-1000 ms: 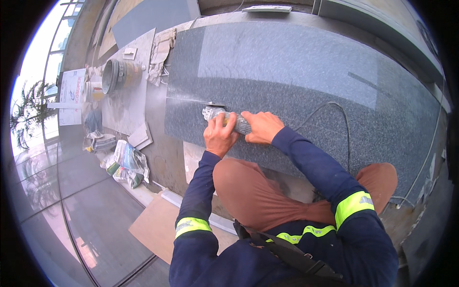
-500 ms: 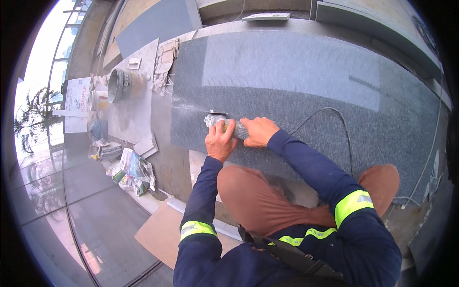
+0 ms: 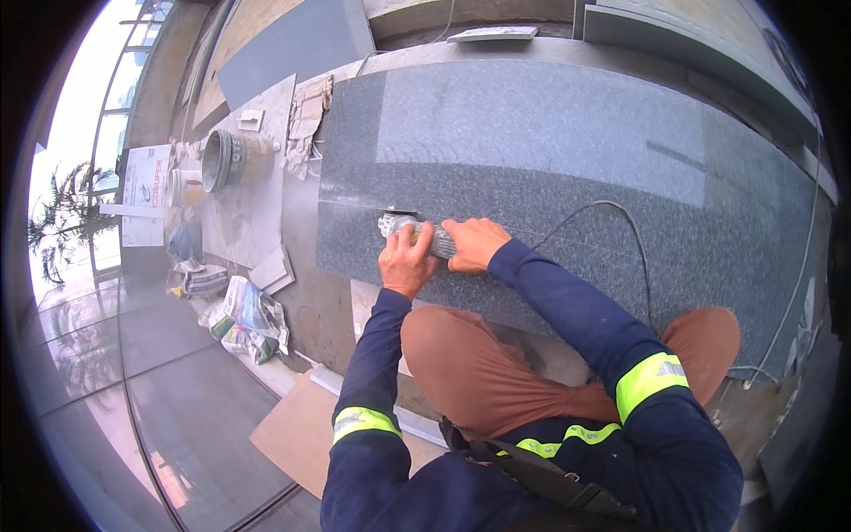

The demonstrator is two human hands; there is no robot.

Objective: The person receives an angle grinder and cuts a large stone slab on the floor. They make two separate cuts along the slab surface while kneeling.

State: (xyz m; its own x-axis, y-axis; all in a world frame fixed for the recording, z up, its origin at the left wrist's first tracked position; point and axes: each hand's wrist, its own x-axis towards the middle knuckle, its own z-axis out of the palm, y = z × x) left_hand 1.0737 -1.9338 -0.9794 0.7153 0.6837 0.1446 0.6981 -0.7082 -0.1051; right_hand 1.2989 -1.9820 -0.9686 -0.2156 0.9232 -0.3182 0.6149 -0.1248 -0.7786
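Grinder (image 3: 415, 238) barely shifted along slab (image 3: 567, 160), left hand (image 3: 406, 261), right hand (image 3: 475, 243), fingers wrapped around it

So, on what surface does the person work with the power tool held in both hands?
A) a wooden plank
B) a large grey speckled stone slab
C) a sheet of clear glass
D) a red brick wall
B: the left hand and right hand both grip the corded grinder, which sits on the grey speckled stone slab along a thin pale line.
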